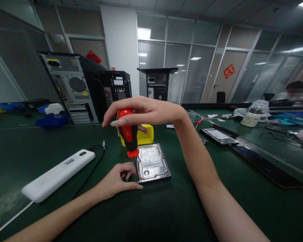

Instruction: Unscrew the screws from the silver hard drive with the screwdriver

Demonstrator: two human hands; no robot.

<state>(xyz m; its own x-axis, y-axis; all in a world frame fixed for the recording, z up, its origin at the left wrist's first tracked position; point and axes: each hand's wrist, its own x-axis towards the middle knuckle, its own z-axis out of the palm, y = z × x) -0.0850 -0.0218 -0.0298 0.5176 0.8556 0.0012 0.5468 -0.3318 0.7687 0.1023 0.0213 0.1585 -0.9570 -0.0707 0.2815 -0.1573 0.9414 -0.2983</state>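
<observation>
Grip, right hand [141, 112]: closed over the red cap of a screwdriver [129, 136], fingers wrapped around the top, palm bearing down; tool upright, red and black handle.
Grip, left hand [116, 179]: fingertips pinched narrow at the lower shaft of the screwdriver, heel resting on the table [166, 208], just left of the hard drive.
Head view, landmark: hard drive [153, 164], lying flat, silver cover and label up, near the table's centre.
Tool tip: at the left front edge of the hard drive; contact point hidden behind the left fingers, seating on a screw not confirmable.
Behind the hard drive: yellow box [145, 134], touching or just beyond its far edge, partly masked by the handle.
Left of the hard drive: white flat device [58, 174] with black cable [91, 168], well apart.
Right of the hard drive: dark flat panels [218, 136], well apart; another person [299, 92] far right, not involved.
Far behind the hard drive: computer towers [70, 87].
Step in hand (judgement): driving or loosening a screw at the left edge of the hard drive, tool steadied by both hands.
Next move calls for (judgement): keeping the shaft vertical, steady downward pressure, rotation from the right wrist, left fingers guiding only; drive body unclamped, liable to slide.
</observation>
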